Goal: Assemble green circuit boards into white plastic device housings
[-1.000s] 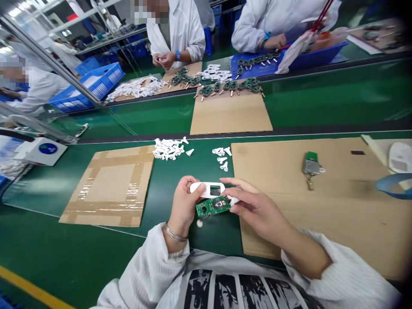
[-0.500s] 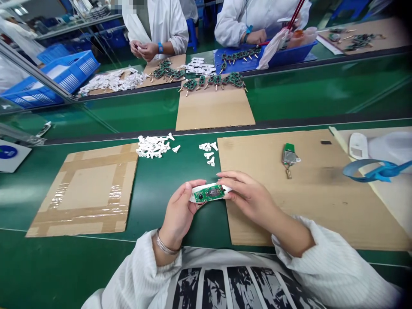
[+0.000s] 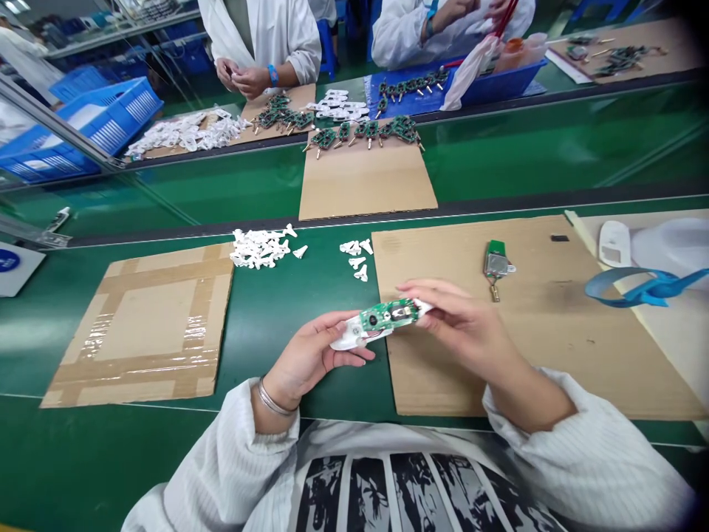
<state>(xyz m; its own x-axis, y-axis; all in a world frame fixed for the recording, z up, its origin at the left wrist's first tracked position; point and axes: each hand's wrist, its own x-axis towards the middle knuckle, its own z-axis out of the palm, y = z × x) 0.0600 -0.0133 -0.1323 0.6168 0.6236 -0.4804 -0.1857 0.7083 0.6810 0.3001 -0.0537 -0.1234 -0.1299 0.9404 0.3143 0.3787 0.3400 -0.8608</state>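
My left hand [image 3: 307, 358] is closed on a white plastic shell [image 3: 347, 337], with the thumb on top. A green circuit board [image 3: 389, 315] with a round black part and a metal part lies at an angle, partly over the shell and sticking out beyond it to the right. Thin wires show under the board. My right hand [image 3: 470, 321] pinches the board's right end, where a small white piece [image 3: 423, 307] pokes out between the fingers. Beyond my hands, several small white plastic pieces [image 3: 355, 262] lie on the green table, left of a cardboard sheet [image 3: 443, 369].
Another board with a brass-coloured part [image 3: 497, 262] lies on the right cardboard. A taped cardboard sheet [image 3: 152, 318] and a white pile [image 3: 259, 249] are at left. A blue strap [image 3: 636, 288] is at right. Across the line, co-workers' hands [image 3: 249, 77] are near boards.
The board has shifted right and up with my right hand, uncovering the white shell in my left hand. My left hand has moved slightly left. One co-worker's hands have risen.
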